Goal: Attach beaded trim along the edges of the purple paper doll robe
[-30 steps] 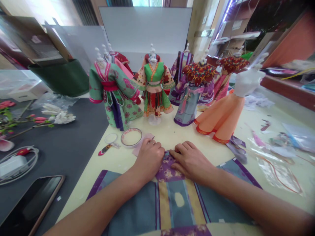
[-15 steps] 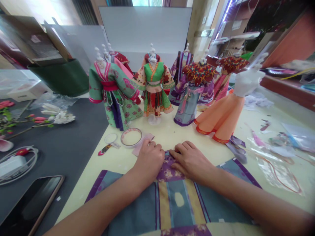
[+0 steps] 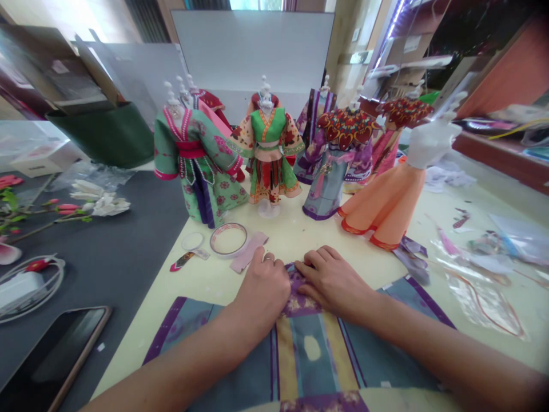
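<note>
Both hands rest close together at the upper edge of a blue, yellow and purple striped paper garment panel point(image 3: 300, 349), which lies flat on the pale yellow surface point(image 3: 295, 237). The left hand point(image 3: 263, 289) is curled, knuckles up, on the panel's purple floral collar piece point(image 3: 295, 300); whether it pinches the piece cannot be told. The right hand point(image 3: 332, 280) lies flat, fingers spread on the same piece. A clear tape roll point(image 3: 229, 239) sits just beyond the left hand.
</note>
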The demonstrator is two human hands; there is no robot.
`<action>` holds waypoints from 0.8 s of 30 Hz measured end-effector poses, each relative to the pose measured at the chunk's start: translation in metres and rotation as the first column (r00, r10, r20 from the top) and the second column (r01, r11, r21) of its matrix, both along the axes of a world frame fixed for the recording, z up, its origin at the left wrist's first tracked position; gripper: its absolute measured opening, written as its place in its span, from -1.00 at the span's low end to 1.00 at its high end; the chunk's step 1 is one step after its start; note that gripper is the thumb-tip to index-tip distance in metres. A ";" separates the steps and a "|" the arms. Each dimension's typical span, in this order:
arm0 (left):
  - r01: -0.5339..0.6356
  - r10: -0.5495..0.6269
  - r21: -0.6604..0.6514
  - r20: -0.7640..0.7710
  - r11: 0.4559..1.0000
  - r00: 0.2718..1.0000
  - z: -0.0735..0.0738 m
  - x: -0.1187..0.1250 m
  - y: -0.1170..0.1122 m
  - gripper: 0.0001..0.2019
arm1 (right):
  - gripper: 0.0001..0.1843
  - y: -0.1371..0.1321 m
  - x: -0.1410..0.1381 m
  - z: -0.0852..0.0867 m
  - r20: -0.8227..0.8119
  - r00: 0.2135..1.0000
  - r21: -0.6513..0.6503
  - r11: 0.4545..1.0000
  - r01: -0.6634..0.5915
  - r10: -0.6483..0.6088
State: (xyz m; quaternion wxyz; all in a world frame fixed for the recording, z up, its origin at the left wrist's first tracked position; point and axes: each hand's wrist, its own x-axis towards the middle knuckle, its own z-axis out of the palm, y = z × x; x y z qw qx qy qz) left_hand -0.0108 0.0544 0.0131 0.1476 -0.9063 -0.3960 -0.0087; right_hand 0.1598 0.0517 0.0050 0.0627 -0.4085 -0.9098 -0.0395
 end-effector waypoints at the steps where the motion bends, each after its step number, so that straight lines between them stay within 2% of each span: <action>1: -0.001 0.001 -0.011 0.006 1.000 1.000 0.002 -0.001 0.001 -0.84 | -0.69 0.000 0.000 0.000 0.000 1.000 0.001 1.000 0.000 0.000; 6: -0.031 0.039 -0.109 0.076 0.994 0.996 0.009 -0.011 0.009 -0.85 | -0.68 0.000 -0.001 0.002 0.022 1.000 -0.018 1.000 0.005 -0.004; 15: -0.057 0.113 -0.223 0.244 0.973 0.963 -0.005 -0.016 0.021 -0.89 | -0.65 0.000 0.001 0.001 0.029 1.000 -0.026 1.000 0.007 -0.007; 24: -0.056 0.140 -0.284 0.282 0.957 0.949 -0.004 -0.018 0.024 -0.91 | -0.62 -0.001 0.000 0.002 0.024 1.000 -0.032 0.999 0.009 -0.009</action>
